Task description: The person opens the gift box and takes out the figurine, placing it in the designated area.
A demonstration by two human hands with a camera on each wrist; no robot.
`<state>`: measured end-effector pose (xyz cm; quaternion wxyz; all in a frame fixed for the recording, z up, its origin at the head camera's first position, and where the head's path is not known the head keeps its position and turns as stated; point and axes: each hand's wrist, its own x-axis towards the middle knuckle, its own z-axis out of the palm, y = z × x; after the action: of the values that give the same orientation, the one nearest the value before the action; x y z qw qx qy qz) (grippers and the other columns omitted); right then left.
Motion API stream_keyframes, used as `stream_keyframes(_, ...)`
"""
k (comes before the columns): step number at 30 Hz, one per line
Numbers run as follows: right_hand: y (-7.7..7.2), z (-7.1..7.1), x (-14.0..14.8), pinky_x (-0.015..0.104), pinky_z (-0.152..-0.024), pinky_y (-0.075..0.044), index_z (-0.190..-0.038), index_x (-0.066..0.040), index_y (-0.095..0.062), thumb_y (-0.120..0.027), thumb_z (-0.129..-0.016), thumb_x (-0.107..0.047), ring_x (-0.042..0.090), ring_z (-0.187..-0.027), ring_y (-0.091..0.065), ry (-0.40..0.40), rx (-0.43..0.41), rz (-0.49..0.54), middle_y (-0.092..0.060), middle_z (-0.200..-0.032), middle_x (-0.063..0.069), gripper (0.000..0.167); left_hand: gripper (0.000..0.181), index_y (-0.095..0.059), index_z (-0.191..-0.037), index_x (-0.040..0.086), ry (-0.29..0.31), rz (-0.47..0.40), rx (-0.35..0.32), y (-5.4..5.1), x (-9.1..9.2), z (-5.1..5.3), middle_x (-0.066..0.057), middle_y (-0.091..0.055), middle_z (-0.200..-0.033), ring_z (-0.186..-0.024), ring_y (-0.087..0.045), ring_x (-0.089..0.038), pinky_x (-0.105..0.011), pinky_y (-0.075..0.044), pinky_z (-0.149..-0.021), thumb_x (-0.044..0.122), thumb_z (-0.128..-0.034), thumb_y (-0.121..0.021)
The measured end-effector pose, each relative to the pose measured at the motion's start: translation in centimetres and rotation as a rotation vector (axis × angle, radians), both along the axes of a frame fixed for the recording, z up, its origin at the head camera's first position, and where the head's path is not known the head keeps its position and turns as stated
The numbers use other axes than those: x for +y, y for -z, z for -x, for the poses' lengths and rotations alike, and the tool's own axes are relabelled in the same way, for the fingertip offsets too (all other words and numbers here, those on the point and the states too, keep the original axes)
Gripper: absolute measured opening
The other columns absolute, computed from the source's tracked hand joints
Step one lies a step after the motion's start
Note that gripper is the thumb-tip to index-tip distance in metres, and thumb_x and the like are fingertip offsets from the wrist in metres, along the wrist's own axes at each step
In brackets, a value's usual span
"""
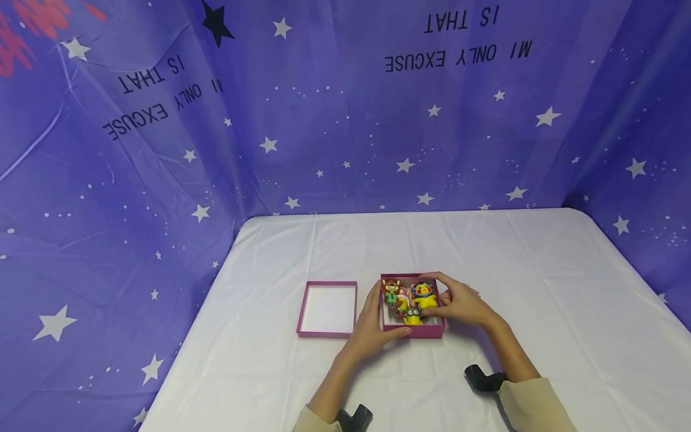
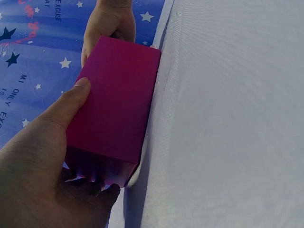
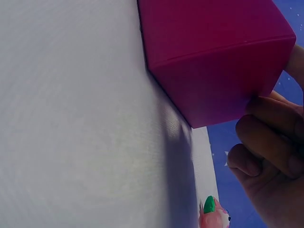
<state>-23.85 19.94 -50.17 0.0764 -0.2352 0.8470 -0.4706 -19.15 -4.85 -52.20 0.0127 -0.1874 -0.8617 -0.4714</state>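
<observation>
A magenta box stands uncovered on the table and holds several small figurines. Gripping its left side is my left hand, thumb along the front wall and fingers round the left wall. My right hand reaches over the right wall, its thumb and index finger at the two ends of a yellow figurine with red cheeks and a blue hood. The other right fingers curl against the box's outside. Beside the yellow figurine lie a brown-headed figurine in green and a goggled yellow one.
Left of the box lies its magenta-rimmed lid, white inside facing up. A pink figurine with a green part shows past the box in the right wrist view. White cloth covers the table; purple starry curtains hang around it.
</observation>
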Motion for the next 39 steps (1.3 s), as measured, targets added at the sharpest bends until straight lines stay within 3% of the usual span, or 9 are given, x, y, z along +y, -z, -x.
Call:
stream_keyframes(16,-0.18,0.04,-0.08,0.019,-0.037,-0.023,-0.125,-0.019,-0.053,-0.081,-0.068,-0.033,0.001,-0.04,-0.027,0.01,0.005,-0.013,-0.032,-0.048,-0.007,0.065,0.11,-0.006,-0.149,0.011,-0.01,-0.003,-0.019,-0.1,0.01,0.06,-0.007,-0.014,-0.153,-0.135,-0.023,-0.026,-0.043,-0.024,-0.107,0.049,-0.0715,-0.075)
stream_keyframes(22,-0.62,-0.13,-0.13,0.019,-0.038,-0.024,-0.125,-0.024,-0.053,-0.08,-0.068,-0.039,0.002,-0.041,-0.027,0.033,0.035,-0.069,-0.031,-0.048,-0.01,0.065,0.11,-0.007,-0.149,0.009,-0.007,-0.008,-0.015,-0.22,0.03,0.03,-0.008,-0.014,-0.153,-0.136,-0.022,-0.027,-0.043,-0.024,-0.107,0.048,-0.0715,-0.075)
stream_keyframes(39,-0.75,-0.05,-0.12,0.02,-0.038,-0.025,-0.127,-0.02,-0.052,-0.08,-0.069,-0.037,0.002,-0.042,-0.027,0.017,0.085,-0.082,-0.031,-0.047,-0.011,0.067,0.111,-0.004,-0.149,0.013,0.0,-0.006,-0.017,-0.1,-0.03,0.02,-0.007,-0.013,-0.153,-0.135,-0.024,-0.027,-0.043,-0.025,-0.107,0.05,-0.0718,-0.074)
